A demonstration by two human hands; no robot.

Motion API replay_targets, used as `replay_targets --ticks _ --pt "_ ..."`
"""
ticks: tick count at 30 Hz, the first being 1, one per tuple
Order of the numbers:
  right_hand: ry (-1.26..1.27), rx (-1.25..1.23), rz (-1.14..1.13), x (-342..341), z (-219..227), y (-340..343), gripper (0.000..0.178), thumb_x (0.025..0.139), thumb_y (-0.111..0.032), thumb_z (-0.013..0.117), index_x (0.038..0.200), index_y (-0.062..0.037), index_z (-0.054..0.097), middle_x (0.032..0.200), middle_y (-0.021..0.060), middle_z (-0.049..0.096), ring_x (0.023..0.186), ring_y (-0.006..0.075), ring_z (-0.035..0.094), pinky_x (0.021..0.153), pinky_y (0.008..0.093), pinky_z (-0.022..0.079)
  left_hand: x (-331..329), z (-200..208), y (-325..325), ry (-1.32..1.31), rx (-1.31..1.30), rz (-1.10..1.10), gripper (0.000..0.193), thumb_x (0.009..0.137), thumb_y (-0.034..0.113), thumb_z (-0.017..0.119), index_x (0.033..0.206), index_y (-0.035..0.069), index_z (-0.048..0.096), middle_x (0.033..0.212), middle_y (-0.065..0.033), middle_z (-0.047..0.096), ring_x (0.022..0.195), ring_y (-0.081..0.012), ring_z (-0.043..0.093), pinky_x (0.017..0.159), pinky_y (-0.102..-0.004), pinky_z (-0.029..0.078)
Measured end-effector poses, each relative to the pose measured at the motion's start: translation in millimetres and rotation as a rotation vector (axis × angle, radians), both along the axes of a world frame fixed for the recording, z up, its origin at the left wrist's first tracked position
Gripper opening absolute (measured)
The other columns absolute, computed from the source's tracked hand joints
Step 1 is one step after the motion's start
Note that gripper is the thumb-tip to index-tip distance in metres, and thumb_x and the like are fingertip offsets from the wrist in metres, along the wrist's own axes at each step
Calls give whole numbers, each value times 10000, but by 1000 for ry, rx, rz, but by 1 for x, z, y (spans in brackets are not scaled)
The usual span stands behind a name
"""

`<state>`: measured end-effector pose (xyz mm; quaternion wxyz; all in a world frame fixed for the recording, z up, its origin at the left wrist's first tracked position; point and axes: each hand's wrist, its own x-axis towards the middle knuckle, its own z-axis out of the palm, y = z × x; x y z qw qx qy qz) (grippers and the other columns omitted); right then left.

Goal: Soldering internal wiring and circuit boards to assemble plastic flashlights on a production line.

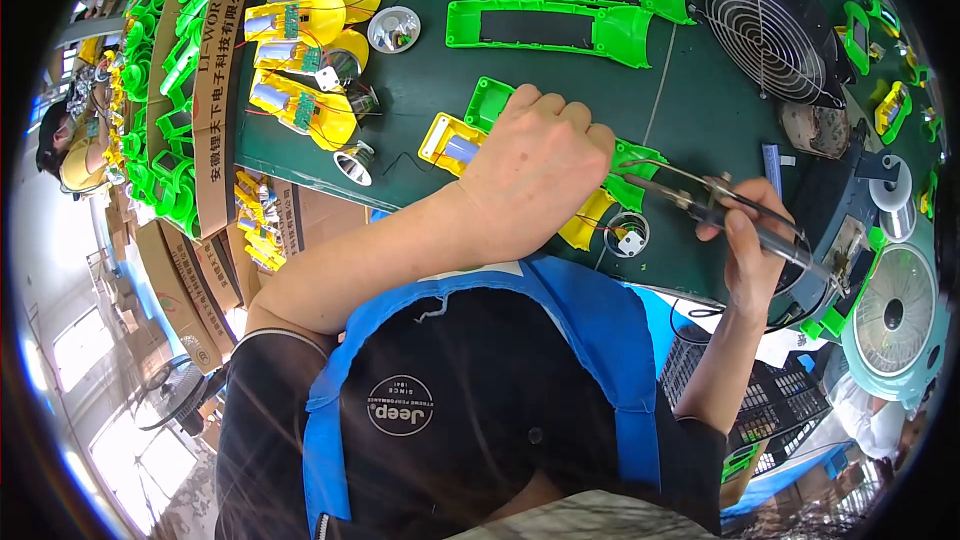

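My left hand (pixel 540 165) is closed, knuckles up, over a green plastic casing (pixel 488 103) and a yellow half-shell (pixel 437 144) with a blue-grey battery cell (pixel 461 148). Its fingertips are hidden, so what they grip cannot be seen. In my right hand (pixel 755 245) a soldering iron (pixel 745 225) points left, and its thin metal tip reaches the casing just beside my left hand. A thin rod or wire guide runs along the iron. Below the tip, a round reflector (pixel 627 236) with a white connector and thin wires lies by the yellow shell's other end (pixel 588 220).
Several yellow shells (pixel 330 125) with circuit boards and loose reflectors (pixel 394 30) lie at the far left. Green casings (pixel 548 30) line the back. A black fan (pixel 770 30) stands back right, near a solder spool (pixel 890 190). Cardboard boxes (pixel 215 140) flank the table's left.
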<state>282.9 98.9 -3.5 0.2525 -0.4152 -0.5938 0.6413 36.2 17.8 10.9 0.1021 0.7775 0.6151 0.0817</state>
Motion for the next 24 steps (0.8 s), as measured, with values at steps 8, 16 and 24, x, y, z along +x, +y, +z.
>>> replay_targets --ticks 8,16,24 --pt "321 430 -232 -31 -26 -38 399 939 -318 585 1132 -21 402 865 188 632 874 300 670 868 410 500 2 1 1 25 7 8 113 686 62 613 785 36 564 776 -101 560 787 -257 582 725 -357 431" --pt "184 759 21 -45 -48 -40 354 933 -195 606 1143 13 412 1067 198 534 897 271 658 790 348 510 4 1 -1 46 6 11 99 690 72 604 775 43 561 774 -101 560 784 -256 586 724 -356 434" --pt "314 489 -176 -51 -47 -46 407 935 -328 598 1125 -22 408 977 168 584 831 241 657 825 360 485 -6 -5 -3 -71 71 -4 61 729 73 588 774 33 579 752 -104 565 773 -279 592 712 -368 438"
